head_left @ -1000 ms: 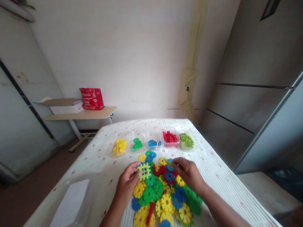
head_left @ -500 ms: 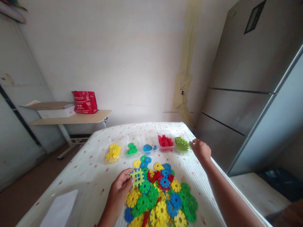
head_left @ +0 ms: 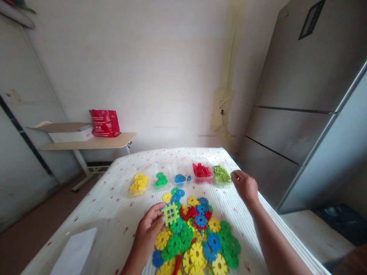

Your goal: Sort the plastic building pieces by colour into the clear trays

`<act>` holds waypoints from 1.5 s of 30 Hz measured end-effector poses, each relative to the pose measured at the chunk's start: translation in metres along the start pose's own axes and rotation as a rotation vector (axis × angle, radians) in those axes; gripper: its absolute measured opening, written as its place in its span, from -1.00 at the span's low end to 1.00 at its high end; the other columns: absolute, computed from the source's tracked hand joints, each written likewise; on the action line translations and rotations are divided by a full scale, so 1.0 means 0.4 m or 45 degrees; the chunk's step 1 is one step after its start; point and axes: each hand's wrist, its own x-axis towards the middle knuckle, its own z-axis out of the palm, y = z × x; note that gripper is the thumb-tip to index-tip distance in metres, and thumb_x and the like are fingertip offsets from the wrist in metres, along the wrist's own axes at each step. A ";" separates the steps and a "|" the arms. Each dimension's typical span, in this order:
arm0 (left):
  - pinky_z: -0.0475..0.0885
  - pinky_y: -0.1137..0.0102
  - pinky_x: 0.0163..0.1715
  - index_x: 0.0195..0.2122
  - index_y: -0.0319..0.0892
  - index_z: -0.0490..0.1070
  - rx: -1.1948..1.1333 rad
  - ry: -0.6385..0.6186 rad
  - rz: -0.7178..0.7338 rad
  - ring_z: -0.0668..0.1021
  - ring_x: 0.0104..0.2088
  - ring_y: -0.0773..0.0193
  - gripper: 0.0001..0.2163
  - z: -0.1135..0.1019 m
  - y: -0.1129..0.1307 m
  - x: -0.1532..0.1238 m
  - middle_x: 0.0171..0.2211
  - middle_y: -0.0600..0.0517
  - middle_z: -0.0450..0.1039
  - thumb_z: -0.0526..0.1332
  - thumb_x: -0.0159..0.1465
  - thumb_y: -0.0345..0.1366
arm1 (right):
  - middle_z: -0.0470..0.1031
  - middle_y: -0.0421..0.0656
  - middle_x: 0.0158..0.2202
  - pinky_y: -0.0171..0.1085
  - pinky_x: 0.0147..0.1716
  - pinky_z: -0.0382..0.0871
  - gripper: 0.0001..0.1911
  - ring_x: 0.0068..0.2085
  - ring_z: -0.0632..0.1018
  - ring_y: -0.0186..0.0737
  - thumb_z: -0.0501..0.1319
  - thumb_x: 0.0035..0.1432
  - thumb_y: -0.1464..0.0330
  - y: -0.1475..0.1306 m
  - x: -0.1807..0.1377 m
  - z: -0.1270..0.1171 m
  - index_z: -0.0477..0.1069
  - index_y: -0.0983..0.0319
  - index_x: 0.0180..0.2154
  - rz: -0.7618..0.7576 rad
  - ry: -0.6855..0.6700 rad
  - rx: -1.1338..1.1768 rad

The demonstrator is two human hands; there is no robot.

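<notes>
My left hand [head_left: 149, 226] pinches a light green lattice-shaped plastic square [head_left: 171, 214] by its left side, above a loose pile of notched plastic discs [head_left: 187, 236] in yellow, green and blue. My right hand [head_left: 246, 185] is beside the right edge of a clear container [head_left: 228, 185] with light green pieces [head_left: 221, 173] in it. Its fingers are curled together at that edge, and whether they grip the rim or a small piece is hidden. A few red pieces [head_left: 188, 213] lie among the discs.
Left of the light green pieces stand clear containers of red pieces [head_left: 202, 170], blue pieces [head_left: 180, 178], green discs [head_left: 160, 179] and yellow discs [head_left: 139, 183]. A white flat item [head_left: 75, 252] lies front left. A refrigerator [head_left: 289, 114] stands close on the right.
The view has shifted slightly. My right hand has dipped a little beside the light green container, while my left hand keeps the lattice square over the pile.
</notes>
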 end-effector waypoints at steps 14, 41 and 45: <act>0.33 0.47 -0.52 -0.14 -0.23 0.35 0.006 0.019 -0.017 0.40 -0.58 0.39 -0.50 -0.004 0.001 0.002 -0.45 0.08 0.39 0.28 -0.07 -0.07 | 0.51 -0.08 -0.32 -0.36 -0.50 0.18 -0.75 -0.32 0.51 -0.20 0.10 0.07 0.24 0.058 0.032 0.024 0.50 0.19 -0.37 0.202 -0.373 -0.193; 0.35 0.47 -0.56 -0.18 -0.23 0.39 0.003 0.066 0.006 0.42 -0.57 0.37 -0.55 -0.004 0.002 0.005 -0.48 0.07 0.41 0.29 -0.09 -0.12 | 0.45 -0.03 -0.23 -0.29 -0.36 0.24 -0.75 -0.16 0.40 -0.09 0.05 0.08 0.37 0.029 0.035 0.050 0.50 0.24 -0.43 0.069 -0.185 -0.278; 0.37 0.46 -0.54 -0.15 -0.22 0.37 -0.009 0.042 -0.011 0.44 -0.53 0.34 -0.53 0.000 0.008 0.001 -0.45 0.05 0.42 0.30 -0.08 -0.12 | 0.46 -0.05 -0.28 -0.28 -0.31 0.24 -0.72 -0.23 0.41 -0.15 0.01 0.11 0.36 0.014 0.032 0.029 0.48 0.27 -0.44 -0.027 0.037 -0.097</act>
